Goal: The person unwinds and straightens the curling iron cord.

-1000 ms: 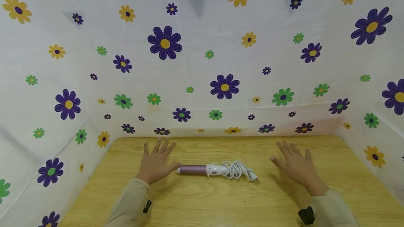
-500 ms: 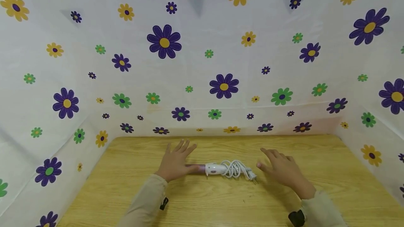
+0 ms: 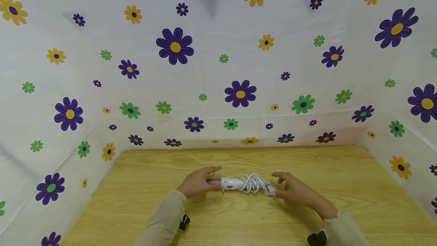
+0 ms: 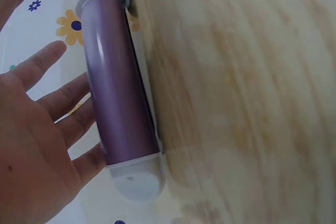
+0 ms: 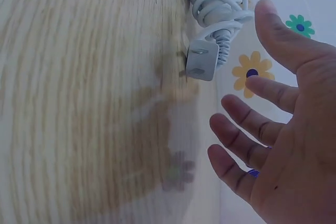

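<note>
A curling iron (image 3: 233, 183) is laid on the wooden table (image 3: 239, 223). At its barrel end, the left hand (image 3: 197, 182) is held open with fingers spread, nothing being gripped. In the head view much of the purple barrel (image 4: 116, 82) is covered by that hand; in the left wrist view it is shown down to its white tip (image 4: 139, 184), with some fingers partly hidden behind it. Whether the barrel is touched cannot be told. At the cord end of the curling iron, the right hand (image 3: 298, 192) is held open, fingers loosely bent and nothing gripped. The plug (image 5: 203, 60) is crowded by the thumb in the head view, but its two prongs are plainly shown in the right wrist view, where the bundled cord (image 5: 218, 1) is cut off above.
</note>
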### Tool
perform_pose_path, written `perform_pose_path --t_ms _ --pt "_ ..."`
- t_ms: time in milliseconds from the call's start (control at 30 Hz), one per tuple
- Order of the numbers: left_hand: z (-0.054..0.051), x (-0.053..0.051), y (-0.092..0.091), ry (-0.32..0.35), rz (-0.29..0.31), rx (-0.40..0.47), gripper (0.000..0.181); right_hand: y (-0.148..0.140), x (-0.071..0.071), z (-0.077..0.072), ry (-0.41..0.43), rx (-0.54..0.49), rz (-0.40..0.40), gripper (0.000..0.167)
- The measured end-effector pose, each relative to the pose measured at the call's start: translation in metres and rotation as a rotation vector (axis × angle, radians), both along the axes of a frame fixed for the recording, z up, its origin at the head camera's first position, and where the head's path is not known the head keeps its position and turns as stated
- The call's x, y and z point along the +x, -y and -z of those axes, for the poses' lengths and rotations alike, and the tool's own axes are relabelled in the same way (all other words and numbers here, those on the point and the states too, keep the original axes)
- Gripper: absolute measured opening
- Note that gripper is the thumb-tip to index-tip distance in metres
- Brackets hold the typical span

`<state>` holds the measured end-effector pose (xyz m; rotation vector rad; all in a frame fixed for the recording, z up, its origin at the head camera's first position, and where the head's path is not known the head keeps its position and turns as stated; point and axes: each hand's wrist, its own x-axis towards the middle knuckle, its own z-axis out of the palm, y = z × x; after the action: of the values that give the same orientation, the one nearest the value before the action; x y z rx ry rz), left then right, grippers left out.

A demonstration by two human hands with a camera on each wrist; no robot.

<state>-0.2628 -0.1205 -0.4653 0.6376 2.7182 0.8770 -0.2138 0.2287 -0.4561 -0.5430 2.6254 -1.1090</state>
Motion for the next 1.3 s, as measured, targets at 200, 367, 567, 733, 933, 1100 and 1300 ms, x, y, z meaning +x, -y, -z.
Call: perform_pose_path --t_ms 200,367,567,733,933,1100,1300 --pt "0.008 -0.001 -0.001 0.153 0.017 0.117 0.075 0.0 -0.004 0.01 0.082 -0.091 -0.074 0.07" --pt "0.011 -0.001 -0.002 0.182 0.019 0.133 0.073 -0.002 -0.008 0.016 0.1 -0.129 -0.09 0.069" --pt "0.013 0.0 -0.007 0.152 0.037 0.078 0.07 -0.006 -0.01 0.02 0.149 -0.137 -0.086 0.061" --pt "0.015 -0.003 -0.008 0.095 0.043 -0.005 0.064 -0.007 -0.012 0.018 0.142 -0.131 -0.115 0.054" --pt "0.011 -0.005 -0.009 0.089 0.021 -0.015 0.049 -0.003 -0.014 0.017 0.127 -0.129 -0.104 0.046" --pt "0.009 -0.006 -0.01 0.081 0.047 -0.002 0.044 -0.002 -0.016 0.02 0.126 -0.132 -0.067 0.042" --pt "0.008 -0.004 -0.01 0.072 0.066 0.038 0.043 -0.002 -0.015 0.02 0.111 -0.179 -0.051 0.042"
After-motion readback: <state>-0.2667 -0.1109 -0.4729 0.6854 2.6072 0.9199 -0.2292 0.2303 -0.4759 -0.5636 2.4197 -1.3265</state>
